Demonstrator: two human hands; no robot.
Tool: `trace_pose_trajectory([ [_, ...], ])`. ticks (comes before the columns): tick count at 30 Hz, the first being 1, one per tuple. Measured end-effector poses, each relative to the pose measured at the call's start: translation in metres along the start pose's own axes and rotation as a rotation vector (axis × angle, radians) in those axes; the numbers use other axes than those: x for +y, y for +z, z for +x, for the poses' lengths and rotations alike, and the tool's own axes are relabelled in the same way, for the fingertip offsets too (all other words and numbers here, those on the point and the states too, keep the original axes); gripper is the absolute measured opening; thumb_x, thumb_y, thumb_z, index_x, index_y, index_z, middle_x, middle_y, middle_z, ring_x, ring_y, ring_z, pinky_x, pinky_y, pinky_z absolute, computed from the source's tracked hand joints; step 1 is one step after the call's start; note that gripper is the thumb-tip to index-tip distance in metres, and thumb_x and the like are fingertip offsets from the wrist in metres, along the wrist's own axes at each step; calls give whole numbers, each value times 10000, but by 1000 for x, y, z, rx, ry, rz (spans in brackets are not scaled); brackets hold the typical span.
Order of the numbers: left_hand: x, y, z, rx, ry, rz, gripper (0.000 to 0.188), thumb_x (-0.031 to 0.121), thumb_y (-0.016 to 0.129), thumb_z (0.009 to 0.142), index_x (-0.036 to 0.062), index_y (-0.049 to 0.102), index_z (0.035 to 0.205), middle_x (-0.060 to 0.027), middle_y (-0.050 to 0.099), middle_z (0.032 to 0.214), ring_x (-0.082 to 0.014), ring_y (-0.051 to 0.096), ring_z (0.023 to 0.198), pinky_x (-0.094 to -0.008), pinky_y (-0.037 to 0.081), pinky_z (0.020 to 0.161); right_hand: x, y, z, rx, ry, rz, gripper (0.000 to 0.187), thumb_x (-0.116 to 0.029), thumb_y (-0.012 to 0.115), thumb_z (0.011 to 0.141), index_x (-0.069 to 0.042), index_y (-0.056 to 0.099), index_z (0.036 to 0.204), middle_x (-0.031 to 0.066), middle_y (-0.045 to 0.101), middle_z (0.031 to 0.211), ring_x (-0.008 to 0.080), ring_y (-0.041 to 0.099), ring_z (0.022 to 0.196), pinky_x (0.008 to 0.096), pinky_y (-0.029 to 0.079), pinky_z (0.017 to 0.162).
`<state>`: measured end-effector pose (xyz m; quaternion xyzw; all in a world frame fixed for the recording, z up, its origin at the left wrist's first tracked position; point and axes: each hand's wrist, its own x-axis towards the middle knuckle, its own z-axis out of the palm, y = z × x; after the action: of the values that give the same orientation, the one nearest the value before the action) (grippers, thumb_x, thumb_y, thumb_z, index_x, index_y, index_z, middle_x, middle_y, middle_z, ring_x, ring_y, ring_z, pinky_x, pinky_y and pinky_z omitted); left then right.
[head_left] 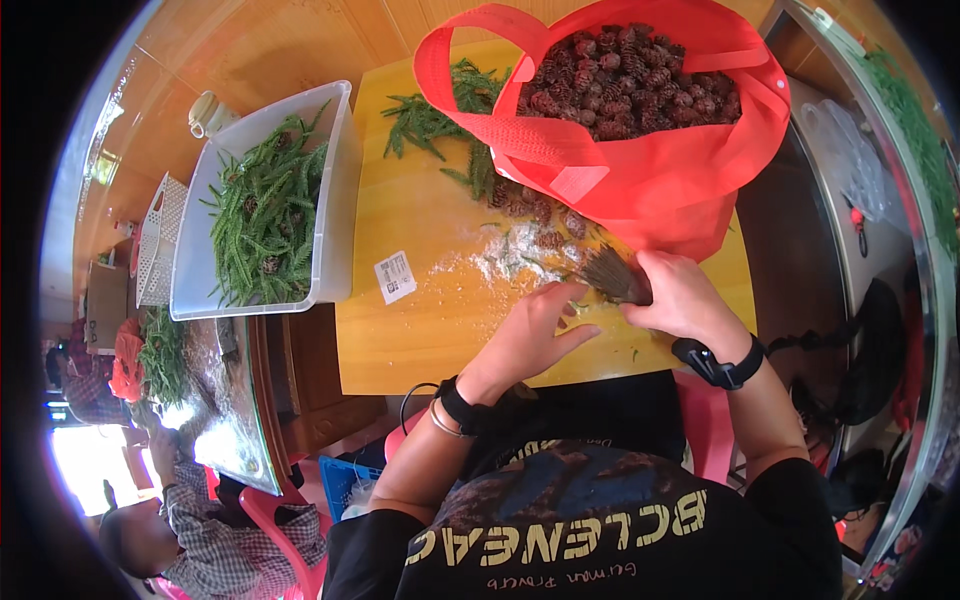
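Gripping a dark pine cone [612, 275] in my right hand [683, 300], fingers curled around it, I pick at its near end with my left hand [535, 325], fingers loosely spread. It sits just above the yellow table [420, 330], near the red bag [650, 170]. That bag is heaped with cones, so I judge most remain. The clear bin [335, 200] far left already holds green sprigs [265, 215].

A yellow wooden table [420, 330] carries a red fabric bag [640, 170] at its far right side, green conifer sprigs [430, 120] at the far edge, loose pine cones [535, 215] beside the bag, a scatter of pale crumbs [490, 265], and a small white label [395, 276].
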<state>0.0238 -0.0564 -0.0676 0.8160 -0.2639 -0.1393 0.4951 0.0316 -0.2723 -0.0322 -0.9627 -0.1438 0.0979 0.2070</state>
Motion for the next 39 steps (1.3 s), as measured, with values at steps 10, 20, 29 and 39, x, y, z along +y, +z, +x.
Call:
trace_pose_trajectory([
  [10,8,11,20,42,-20,-83,500,149,759,661,-25,540,1076,-130,592,869,-221,619,759,-309,501,675,-8,1,1,73,-129,550,395,-98,705,671,-14,506,1002,115,591,843,228,604,771,316,470,707],
  [20,-11,31,27,114,-22,-83,329,98,717,705,-18,559,969,-89,598,810,-156,603,724,-283,480,655,-1,14,-2,89,-213,480,410,-64,701,653,-45,501,1011,134,567,941,317,575,889,357,457,777],
  [29,-5,34,32,183,-74,-141,354,170,705,715,44,572,1018,-122,659,916,-253,649,882,-337,489,744,-13,7,-5,142,-175,526,599,-78,768,619,-43,482,1145,136,536,1027,312,568,923,346,474,751],
  [39,-9,37,34,168,12,-123,401,197,650,721,4,534,1053,-202,629,860,-356,624,818,-380,496,682,-32,-2,-15,504,-498,-2,531,-99,788,585,-214,625,1077,61,488,1116,202,526,780,286,447,617],
])
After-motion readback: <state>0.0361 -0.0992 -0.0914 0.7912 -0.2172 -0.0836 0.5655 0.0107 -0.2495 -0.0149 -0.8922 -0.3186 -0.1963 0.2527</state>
